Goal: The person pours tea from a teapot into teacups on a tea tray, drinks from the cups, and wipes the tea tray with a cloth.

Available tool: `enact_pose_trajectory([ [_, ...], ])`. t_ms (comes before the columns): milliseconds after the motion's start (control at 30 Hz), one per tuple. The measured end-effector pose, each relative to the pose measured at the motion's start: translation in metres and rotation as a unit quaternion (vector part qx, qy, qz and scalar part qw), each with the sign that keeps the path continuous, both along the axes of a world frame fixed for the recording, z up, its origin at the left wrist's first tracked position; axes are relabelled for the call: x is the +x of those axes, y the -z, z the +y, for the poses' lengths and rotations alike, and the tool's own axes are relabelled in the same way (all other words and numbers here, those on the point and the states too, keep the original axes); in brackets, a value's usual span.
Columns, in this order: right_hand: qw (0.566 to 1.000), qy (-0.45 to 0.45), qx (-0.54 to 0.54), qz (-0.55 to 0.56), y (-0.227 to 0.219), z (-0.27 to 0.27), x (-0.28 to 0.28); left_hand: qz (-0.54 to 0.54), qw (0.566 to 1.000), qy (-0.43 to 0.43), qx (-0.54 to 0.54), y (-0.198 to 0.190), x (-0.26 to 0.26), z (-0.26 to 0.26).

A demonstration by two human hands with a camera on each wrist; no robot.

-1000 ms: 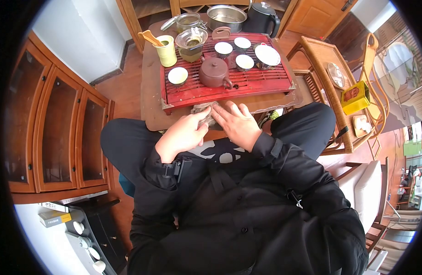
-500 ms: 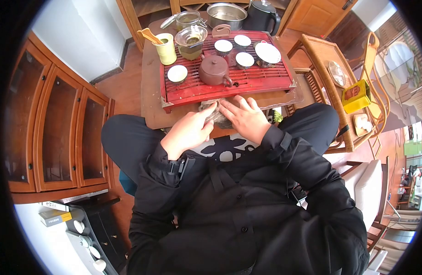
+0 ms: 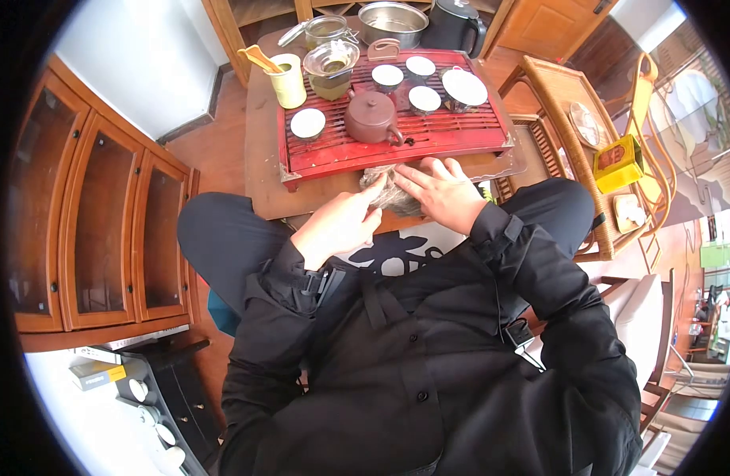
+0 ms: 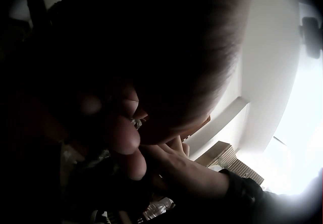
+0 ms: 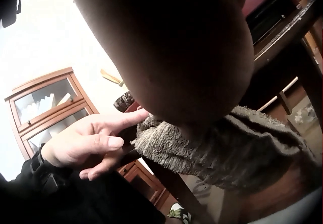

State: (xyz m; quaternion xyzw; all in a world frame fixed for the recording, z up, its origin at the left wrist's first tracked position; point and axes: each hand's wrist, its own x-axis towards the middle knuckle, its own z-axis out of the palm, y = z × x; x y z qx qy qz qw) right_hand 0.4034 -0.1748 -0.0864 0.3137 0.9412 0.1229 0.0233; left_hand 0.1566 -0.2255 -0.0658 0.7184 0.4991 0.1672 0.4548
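At the table's near edge lies a grey-brown towel (image 3: 393, 200), just in front of the red tea tray (image 3: 341, 160). My left hand (image 3: 340, 224) reaches it from the left, index finger extended onto the fabric and the other fingers loosely bent. From the right, my right hand (image 3: 448, 197) presses down on it with fingers mostly straight. The right wrist view shows the fuzzy towel (image 5: 171, 145) hanging over the edge, partly covered by my dark right hand (image 5: 176, 57). The left wrist view is mostly dark.
A brown teapot (image 3: 371, 117) and white-lined cups (image 3: 308, 123) stand on the tray. Around it are a tool holder (image 3: 287, 83), strainer pitcher (image 3: 332, 67), steel pot (image 3: 393, 25) and black kettle (image 3: 454, 28). A wicker cart (image 3: 551, 87) with a yellow tin (image 3: 617, 165) stands right.
Both hands and the towel have slid to the right along the table's near edge. The tea things have stayed in place.
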Motion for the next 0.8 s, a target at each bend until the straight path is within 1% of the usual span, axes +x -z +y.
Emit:
enact_pose_trajectory([
  [67, 1.000, -0.004, 0.007, 0.009, -0.001, 0.001, 0.003, -0.013, 1.000, 0.007, 0.024, 0.009, 0.000, 0.001],
  [167, 1.000, 0.010, -0.005, -0.014, -0.005, 0.001, 0.007, -0.003, 0.999, 0.010, 0.036, 0.013, 0.002, 0.002],
  [233, 1.000, 0.008, 0.024, -0.012, -0.003, 0.002, 0.011, -0.004, 0.999, 0.007, 0.039, 0.008, 0.002, 0.001],
  [367, 0.998, 0.009, 0.036, -0.041, -0.008, 0.006, 0.018, 0.014, 0.999, 0.011, 0.050, -0.001, 0.002, 0.000],
  [467, 0.998, 0.007, 0.027, -0.053, -0.012, 0.008, 0.020, 0.018, 0.998, 0.016, 0.065, 0.003, 0.002, 0.000],
  [633, 0.997, 0.000, 0.018, -0.082, -0.017, 0.012, 0.025, 0.020, 0.998, 0.013, 0.058, 0.004, 0.001, 0.000],
  [800, 0.997, -0.013, 0.031, -0.076, -0.014, 0.018, 0.034, 0.016, 0.997, 0.016, 0.076, 0.007, 0.000, -0.001],
])
